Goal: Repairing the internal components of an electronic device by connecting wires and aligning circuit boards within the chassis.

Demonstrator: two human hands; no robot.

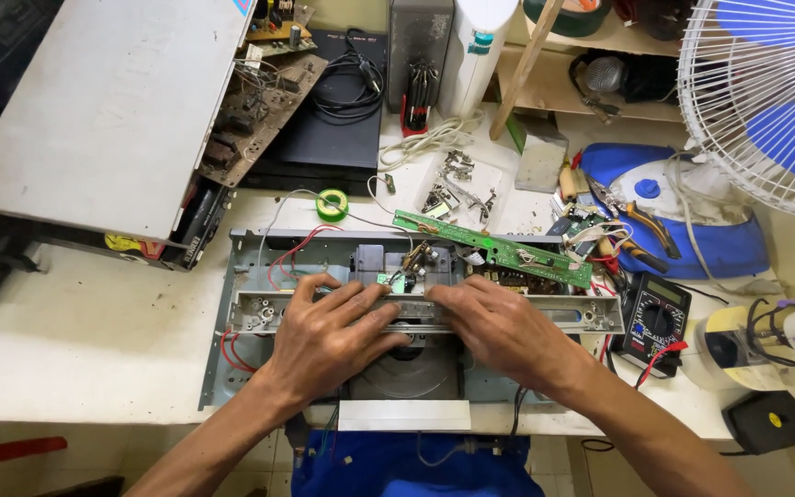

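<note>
Your two hands rest side by side on a long grey metal bracket (591,316) that lies across an opened disc player chassis (232,304), near the front edge of a white table (85,322). Your left hand (328,333) lies flat with its fingers spread over the left middle of the bracket; your right hand (499,324) presses down beside it, fingers loosely curved and together. Neither hand is closed around anything that can be seen.

The main risk, as I judge it, is the loose wiring: red wires (289,255) loop just beside your left hand, and a slip of the bracket could pinch or tear them. A green circuit board (494,250) lies tilted across the back of the chassis, just behind your fingertips (a knock might shift it or strain its leads). The bracket's thin metal edges could also nick your fingers.

The table is stained and crowded. At upper left a large grey casing lid (103,101) leans over another opened unit. At upper right stands a white and blue fan (766,101), with a blue and white clothes iron (683,207) below it. A black multimeter (657,322) lies just right of the chassis. Smaller still: orange-handled pliers (644,221), a green solder reel (331,204) and scattered screws (457,184). Wooden shelves run behind.
</note>
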